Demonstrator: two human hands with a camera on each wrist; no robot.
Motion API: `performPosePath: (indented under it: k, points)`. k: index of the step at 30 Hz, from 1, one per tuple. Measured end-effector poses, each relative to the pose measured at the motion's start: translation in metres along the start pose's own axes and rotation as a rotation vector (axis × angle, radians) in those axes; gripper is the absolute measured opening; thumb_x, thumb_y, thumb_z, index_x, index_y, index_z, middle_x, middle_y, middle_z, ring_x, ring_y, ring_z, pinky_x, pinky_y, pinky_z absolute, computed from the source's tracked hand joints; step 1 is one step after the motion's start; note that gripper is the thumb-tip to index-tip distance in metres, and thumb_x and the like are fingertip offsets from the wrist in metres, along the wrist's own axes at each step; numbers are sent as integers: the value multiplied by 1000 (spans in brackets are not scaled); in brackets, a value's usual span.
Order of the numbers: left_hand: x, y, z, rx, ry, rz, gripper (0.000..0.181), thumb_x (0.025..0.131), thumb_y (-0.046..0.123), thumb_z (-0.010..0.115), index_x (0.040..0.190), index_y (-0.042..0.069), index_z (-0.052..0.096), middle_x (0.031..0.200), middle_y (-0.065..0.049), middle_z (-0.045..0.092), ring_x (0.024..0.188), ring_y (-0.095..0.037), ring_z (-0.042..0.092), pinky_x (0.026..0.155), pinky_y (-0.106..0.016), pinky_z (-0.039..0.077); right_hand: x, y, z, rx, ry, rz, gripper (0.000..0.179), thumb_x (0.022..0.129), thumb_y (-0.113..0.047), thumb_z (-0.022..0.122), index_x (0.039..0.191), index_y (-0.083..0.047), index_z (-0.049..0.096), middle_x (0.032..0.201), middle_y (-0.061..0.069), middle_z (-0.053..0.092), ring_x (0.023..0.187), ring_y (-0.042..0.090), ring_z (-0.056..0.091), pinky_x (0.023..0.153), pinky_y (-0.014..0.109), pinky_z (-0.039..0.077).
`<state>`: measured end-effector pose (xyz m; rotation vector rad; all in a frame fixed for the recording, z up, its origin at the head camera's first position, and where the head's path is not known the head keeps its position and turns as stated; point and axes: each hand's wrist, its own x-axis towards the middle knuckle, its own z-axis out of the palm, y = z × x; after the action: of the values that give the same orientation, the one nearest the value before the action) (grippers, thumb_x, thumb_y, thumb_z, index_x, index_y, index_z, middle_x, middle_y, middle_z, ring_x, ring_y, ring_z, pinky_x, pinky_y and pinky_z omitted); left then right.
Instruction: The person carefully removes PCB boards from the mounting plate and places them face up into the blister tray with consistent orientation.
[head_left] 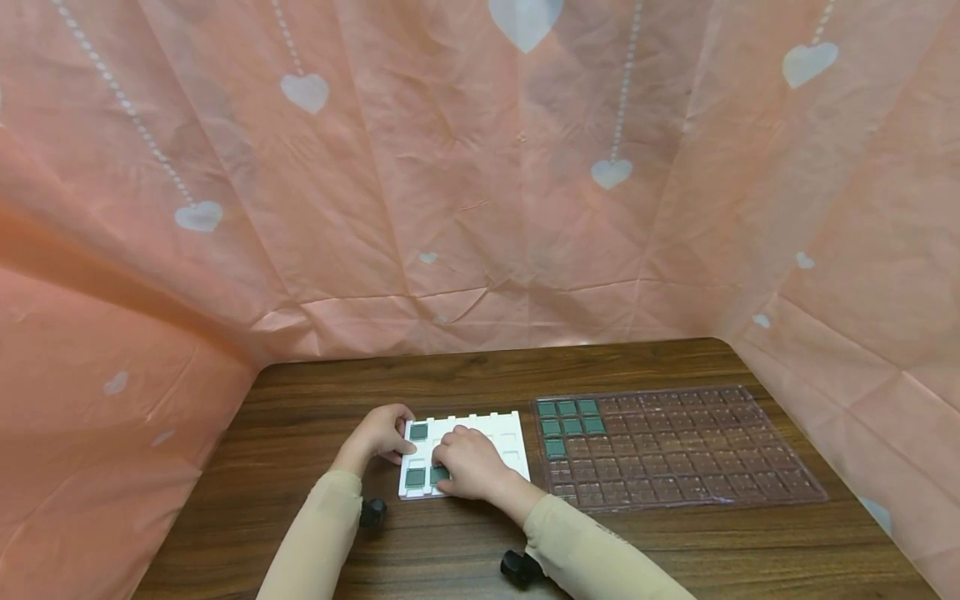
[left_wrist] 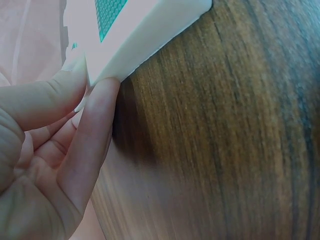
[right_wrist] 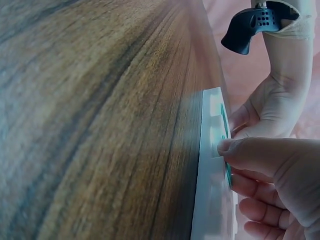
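Note:
A white tray (head_left: 495, 423) with square recesses lies on the wooden table. My left hand (head_left: 378, 433) grips its left edge; in the left wrist view, thumb and finger pinch a corner of the tray (left_wrist: 150, 37). Two green square chips (head_left: 418, 432) sit in the tray's leftmost column. Over the tray's front left part, my right hand (head_left: 472, 464) pinches another green square chip (head_left: 439, 475) at a recess. From the right wrist, its thumb (right_wrist: 232, 150) and fingers show at the chip's edge, and the chip itself is mostly hidden.
Right of the white tray lies a clear plastic tray (head_left: 675, 442) with many pockets; several green chips (head_left: 572, 426) fill its upper left. The brown table (head_left: 337, 383) ends at a pink curtain (head_left: 465, 208) behind and at both sides. Black wrist devices (head_left: 519, 568) hang under both sleeves.

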<state>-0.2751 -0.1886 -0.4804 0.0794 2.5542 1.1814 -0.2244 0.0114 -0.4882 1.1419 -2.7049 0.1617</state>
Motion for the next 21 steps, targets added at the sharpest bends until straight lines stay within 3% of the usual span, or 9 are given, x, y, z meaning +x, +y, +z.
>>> performPosePath:
  k: [21]
  points:
    - [0, 0, 0, -20, -3, 7, 47, 71, -15, 80, 112, -5, 61, 81, -12, 49, 64, -21, 56, 52, -33, 61, -8, 5, -12, 35, 43, 20, 24, 74, -39, 82, 90, -22, 76, 85, -8, 64, 81, 13, 55, 67, 27, 48]
